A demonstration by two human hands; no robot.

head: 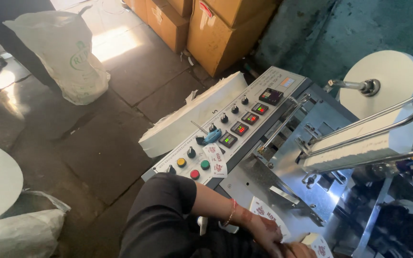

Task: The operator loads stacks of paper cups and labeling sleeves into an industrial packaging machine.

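At the bottom edge of the head view, the person's left hand (266, 232) lies on the steel bed of the machine (254, 179), fingers curled down over a small white printed sachet (264, 210) that rests flat under its palm. A thin bracelet (231, 213) circles that wrist, and a black sleeve (163, 215) covers the arm above it. Just beside it, to the right, the right hand (298, 250) shows only its knuckles at the frame's edge, touching a second sachet (320, 246); whether it grips that one I cannot tell.

Up the slope from the hands runs the grey control panel (235, 126), with a row of black knobs, small lit displays, and yellow, green and red buttons near its lower end. Two more printed sachets (214, 160) lie loose on the panel beside the green button, and a blue clip sits higher up.

To the right, a big white paper roll (388, 79) hangs on a spindle above steel guide rods. Left of the panel a flat white stack (192, 114) leans against it. Brown cartons (216, 28) stand at the top, and a white sack (65, 52) on the dark tiled floor.
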